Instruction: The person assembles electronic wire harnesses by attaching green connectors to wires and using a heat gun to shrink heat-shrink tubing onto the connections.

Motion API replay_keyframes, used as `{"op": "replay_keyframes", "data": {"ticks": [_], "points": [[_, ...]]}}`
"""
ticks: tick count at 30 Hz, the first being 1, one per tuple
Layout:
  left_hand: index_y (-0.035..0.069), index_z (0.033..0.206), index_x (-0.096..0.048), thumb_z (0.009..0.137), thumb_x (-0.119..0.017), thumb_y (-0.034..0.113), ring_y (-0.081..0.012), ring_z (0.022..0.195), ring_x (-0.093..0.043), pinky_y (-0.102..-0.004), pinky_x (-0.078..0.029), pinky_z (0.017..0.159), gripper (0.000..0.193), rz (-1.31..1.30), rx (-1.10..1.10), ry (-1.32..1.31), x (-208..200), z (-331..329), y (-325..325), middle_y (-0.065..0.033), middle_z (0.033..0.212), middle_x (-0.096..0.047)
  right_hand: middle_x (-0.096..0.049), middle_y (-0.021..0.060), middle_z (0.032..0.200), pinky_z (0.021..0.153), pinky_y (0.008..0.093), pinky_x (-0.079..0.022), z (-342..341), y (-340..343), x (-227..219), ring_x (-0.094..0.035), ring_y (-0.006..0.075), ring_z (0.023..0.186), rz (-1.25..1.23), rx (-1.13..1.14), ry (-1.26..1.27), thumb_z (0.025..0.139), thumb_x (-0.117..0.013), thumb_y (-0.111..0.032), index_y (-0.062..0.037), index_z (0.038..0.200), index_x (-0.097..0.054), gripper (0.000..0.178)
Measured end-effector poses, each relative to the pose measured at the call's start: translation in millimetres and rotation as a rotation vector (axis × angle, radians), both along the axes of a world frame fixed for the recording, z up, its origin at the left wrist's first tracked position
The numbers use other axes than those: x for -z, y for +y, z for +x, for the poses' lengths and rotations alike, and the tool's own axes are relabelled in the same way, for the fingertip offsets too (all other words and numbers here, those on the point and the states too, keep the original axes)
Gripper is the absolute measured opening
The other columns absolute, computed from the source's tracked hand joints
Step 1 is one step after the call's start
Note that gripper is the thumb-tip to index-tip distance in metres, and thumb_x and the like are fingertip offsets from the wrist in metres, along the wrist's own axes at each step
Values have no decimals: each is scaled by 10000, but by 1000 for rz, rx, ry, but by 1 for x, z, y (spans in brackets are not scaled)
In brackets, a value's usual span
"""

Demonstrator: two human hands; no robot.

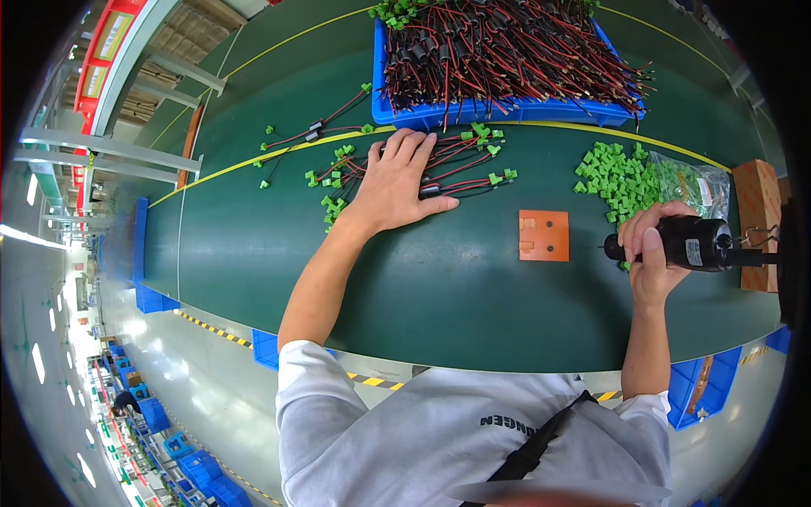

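Observation:
My left hand (390, 184) lies palm down over a group of red and black cables (460, 166) with green terminal connectors. Its fingers and thumb are stretched out, and the cables run partly hidden beneath it. In my right hand (652, 253) is a black electric screwdriver (688, 241), held sideways with its bit toward the left. To the left of that bit, an orange block (543, 236) with two dark holes and two light recesses sits flat on the green table (439, 296). I see no cable in the block.
Behind my left hand stands a blue bin (515, 112) heaped with red and black cables. Loose green connectors (615, 179) are piled beside a clear plastic bag (697, 182) on the right. A cardboard box (758, 221) stands at the far right. Another cable (314, 131) lies farther left.

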State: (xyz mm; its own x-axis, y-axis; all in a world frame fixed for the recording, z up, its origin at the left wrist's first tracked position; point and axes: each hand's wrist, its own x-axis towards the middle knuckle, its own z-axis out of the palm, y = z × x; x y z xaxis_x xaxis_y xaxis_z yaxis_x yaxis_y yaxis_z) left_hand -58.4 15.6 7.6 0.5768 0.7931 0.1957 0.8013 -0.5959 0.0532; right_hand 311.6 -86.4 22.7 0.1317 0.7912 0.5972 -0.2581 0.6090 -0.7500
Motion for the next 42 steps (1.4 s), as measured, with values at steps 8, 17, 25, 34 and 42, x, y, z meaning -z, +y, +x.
{"op": "replay_keyframes", "data": {"ticks": [8, 17, 25, 34, 42], "points": [[28, 1452, -504, 905, -715, 465, -343, 1406, -432, -535, -350, 1142, 731, -44, -64, 77, -6, -45, -69, -157, 1429, -526, -501, 51, 725, 564, 314, -434, 1, 6, 10, -449, 137, 543, -5, 26, -6, 974, -639, -51, -62, 1314, -483, 374], [19, 1477, -493, 943, -688, 422, -383, 1432, -405, -491, -349, 1199, 697, -17, -82, 105, -10, -176, -1, -189, 1474, -504, -500, 55, 722, 555, 310, -428, -5, 14, 15, -438, 134, 543, -15, -14, -17, 984, -639, -75, -62, 1324, -481, 375], [29, 1470, -514, 977, -610, 542, -355, 1417, -426, -484, -357, 1209, 718, 48, 48, 138, -4, -194, 74, -157, 1455, -531, -504, 46, 736, 556, 308, -436, -4, 19, 13, -449, 131, 546, -26, 61, -7, 976, -646, -57, -66, 1286, -492, 346], [76, 1517, -477, 964, -591, 576, -338, 1432, -424, -498, -336, 1208, 755, 97, 2, 230, -14, -190, 96, -145, 1490, -515, -538, 64, 755, 540, 316, -453, 0, 14, 8, -490, 133, 555, -34, 95, 14, 948, -611, 47, -43, 1258, -476, 350], [62, 1263, -672, 935, -711, 134, -342, 1185, -628, -444, -521, 977, 338, 449, 55, -44, -74, -118, 122, -123, 1270, -658, -600, 80, 756, 510, 284, -470, 9, 15, 10, -561, 133, 573, -77, 145, 51, 899, -714, 35, -10, 1209, -505, 377]]}}
